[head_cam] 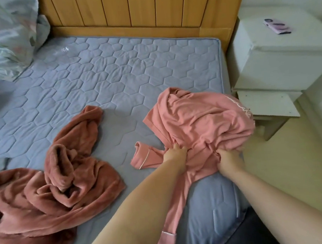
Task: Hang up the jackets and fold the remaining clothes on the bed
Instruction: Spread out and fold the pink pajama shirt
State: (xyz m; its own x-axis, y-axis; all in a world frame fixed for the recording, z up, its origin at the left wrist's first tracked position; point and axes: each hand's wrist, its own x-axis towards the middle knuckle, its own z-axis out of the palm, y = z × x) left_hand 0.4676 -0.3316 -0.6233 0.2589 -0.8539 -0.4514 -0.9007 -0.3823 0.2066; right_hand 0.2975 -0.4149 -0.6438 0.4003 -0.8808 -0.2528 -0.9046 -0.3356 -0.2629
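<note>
A pink long-sleeved top (200,116) with white piping lies bunched on the right side of the grey quilted bed (98,72). My left hand (175,154) and my right hand (229,159) each clutch a fold of it near its lower part, a short gap between them. One sleeve (143,156) lies flat to the left; another hangs toward me past the bed's near edge. A rust-coloured fleece garment (51,180) lies crumpled on the bed's left side, untouched.
A wooden headboard (138,10) stands at the far end. A floral duvet (3,36) is piled at the far left. A white bedside cabinet (282,60) with a phone (277,27) on top stands to the right, over pale floor.
</note>
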